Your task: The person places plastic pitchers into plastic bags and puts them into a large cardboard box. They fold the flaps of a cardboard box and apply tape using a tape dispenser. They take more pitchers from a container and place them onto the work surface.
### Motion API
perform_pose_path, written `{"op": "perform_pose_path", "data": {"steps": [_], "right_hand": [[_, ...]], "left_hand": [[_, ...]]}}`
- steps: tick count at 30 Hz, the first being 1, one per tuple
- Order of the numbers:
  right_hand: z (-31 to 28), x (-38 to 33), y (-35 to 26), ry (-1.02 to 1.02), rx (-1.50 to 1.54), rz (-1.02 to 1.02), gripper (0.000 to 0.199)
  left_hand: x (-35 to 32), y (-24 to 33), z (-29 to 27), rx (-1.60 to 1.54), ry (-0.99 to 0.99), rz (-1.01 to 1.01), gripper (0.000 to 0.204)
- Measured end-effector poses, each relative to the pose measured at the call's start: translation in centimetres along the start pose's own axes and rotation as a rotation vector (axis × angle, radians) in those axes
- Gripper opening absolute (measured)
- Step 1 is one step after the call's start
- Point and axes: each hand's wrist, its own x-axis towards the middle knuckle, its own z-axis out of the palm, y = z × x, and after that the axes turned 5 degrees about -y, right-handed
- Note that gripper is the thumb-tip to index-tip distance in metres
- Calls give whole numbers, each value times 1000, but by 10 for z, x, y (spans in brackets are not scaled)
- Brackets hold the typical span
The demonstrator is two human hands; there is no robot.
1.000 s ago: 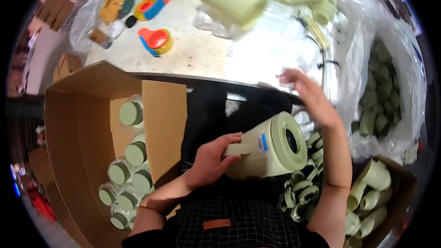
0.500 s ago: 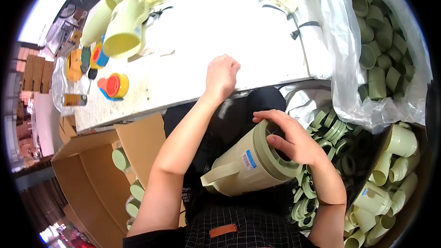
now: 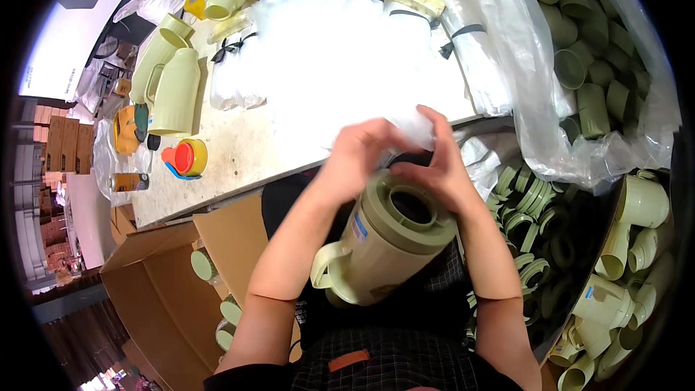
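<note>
A pale green jug [image 3: 387, 250] with a side handle and a blue-and-white label rests on my lap, tilted. The darker green ring at its top faces up around a dark round opening. Above this ring, at the table's front edge, my left hand [image 3: 362, 148] is blurred, its fingers curled at a thin white plastic bag [image 3: 414, 129]. On the bag's other side is my right hand [image 3: 440, 166], index finger raised and thumb reaching toward the left hand. The film lies between both hands. Neither hand holds the jug.
White bags [image 3: 318, 65] cover much of the table [image 3: 232, 163]. Green jug bodies [image 3: 176, 90] and a red-yellow tape roll [image 3: 190, 157] stand at the left. A plastic-lined container of green cups [image 3: 595, 108], loose green rings [image 3: 521, 210] and boxed jugs [image 3: 604, 300] are at the right; an open carton [image 3: 156, 282] is lower left.
My right hand has left the jug's top and moved up to the left hand. White film now shows between them. The jug sits more upright, and my view has shifted.
</note>
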Motion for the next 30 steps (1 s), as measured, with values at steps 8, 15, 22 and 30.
{"op": "perform_pose_path", "data": {"steps": [8, 15, 22, 30], "right_hand": [[-51, 11, 27, 661, 679, 14, 11], [22, -122, 58, 447, 194, -391, 15], [79, -202, 23, -476, -306, 69, 44], [206, -161, -46, -1115, 142, 33, 76]], "left_hand": [[-64, 22, -14, -675, -149, 220, 7], [-116, 29, -11, -50, 277, 19, 41], [-297, -62, 3, 913, 563, 24, 79], [-440, -17, -4, 1145, 1150, -315, 36]]}}
